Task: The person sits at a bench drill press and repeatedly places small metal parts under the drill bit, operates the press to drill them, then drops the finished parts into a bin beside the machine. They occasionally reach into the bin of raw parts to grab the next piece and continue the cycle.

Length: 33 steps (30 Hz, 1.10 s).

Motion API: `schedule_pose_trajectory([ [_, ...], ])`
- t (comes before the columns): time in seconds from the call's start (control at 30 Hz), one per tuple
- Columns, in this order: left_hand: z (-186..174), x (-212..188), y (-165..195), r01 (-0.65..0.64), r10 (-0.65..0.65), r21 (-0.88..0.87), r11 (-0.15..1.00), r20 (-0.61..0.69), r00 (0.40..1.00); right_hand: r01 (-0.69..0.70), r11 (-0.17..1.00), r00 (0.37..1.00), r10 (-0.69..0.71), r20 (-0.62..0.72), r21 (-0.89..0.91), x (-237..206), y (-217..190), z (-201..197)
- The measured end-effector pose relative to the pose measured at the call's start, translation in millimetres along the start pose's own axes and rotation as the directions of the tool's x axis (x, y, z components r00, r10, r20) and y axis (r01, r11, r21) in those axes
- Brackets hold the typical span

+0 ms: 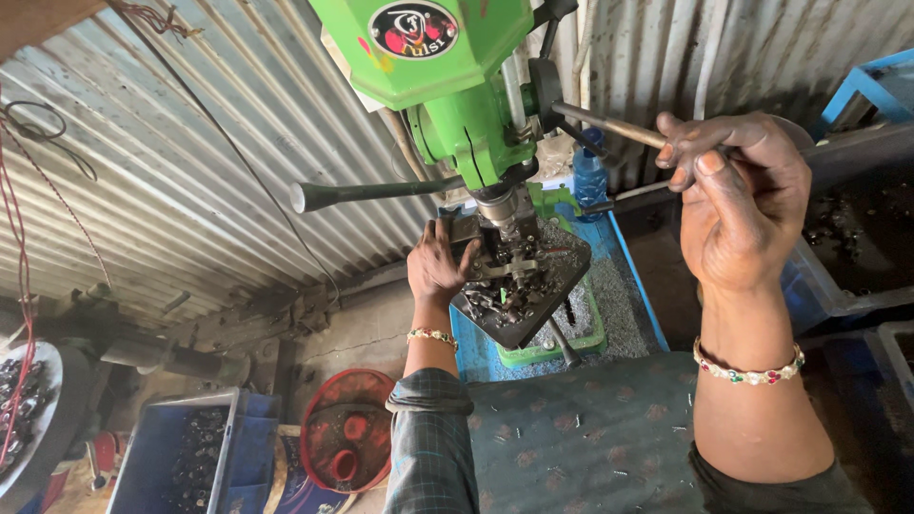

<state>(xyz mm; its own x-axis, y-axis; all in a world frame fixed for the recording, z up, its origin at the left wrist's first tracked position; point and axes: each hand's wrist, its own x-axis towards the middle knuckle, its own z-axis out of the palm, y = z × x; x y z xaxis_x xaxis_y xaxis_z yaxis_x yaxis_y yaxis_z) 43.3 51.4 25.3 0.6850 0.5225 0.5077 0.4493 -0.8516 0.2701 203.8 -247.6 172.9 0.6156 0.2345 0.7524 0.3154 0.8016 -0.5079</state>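
A green drill press (447, 86) stands in front of me, its chuck (498, 211) just above a dark work table (552, 286) littered with several small metal parts. My left hand (438, 262) rests on the table's left edge, fingers pressing a metal piece (500, 271) under the chuck. My right hand (738, 195) is raised at the right and grips the end of a feed lever (609, 126) between thumb and fingers. Both wrists wear beaded bracelets.
A second lever (371, 193) sticks out to the left. Corrugated metal wall (190, 171) behind. Blue crate (190, 457) with dark parts and a red bowl (347, 443) lie lower left; a blue bin (838, 286) of parts sits at right. A patterned cushion (581, 428) is below.
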Motion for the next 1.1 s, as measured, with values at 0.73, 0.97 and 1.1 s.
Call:
schedule_pose_trajectory([
  [0.73, -1.0, 0.8, 1.3, 0.04, -0.041, 0.024, 0.999, 0.043, 0.998, -0.008, 1.0, 1.0, 0.008, -0.002, -0.021, -10.9, 2.9, -6.6],
  [0.97, -0.5, 1.5, 1.4, 0.041, -0.042, 0.03, 0.999, 0.044, 0.998, 0.009, 1.0, 1.0, -0.008, 0.021, -0.012, -14.9, 6.5, -10.4],
  [1.1, -0.2, 0.8, 0.9, 0.029, -0.03, 0.03, 0.999, 0.03, 0.999, 0.003, 1.0, 1.0, -0.004, 0.021, 0.008, -17.2, 7.8, -12.0],
])
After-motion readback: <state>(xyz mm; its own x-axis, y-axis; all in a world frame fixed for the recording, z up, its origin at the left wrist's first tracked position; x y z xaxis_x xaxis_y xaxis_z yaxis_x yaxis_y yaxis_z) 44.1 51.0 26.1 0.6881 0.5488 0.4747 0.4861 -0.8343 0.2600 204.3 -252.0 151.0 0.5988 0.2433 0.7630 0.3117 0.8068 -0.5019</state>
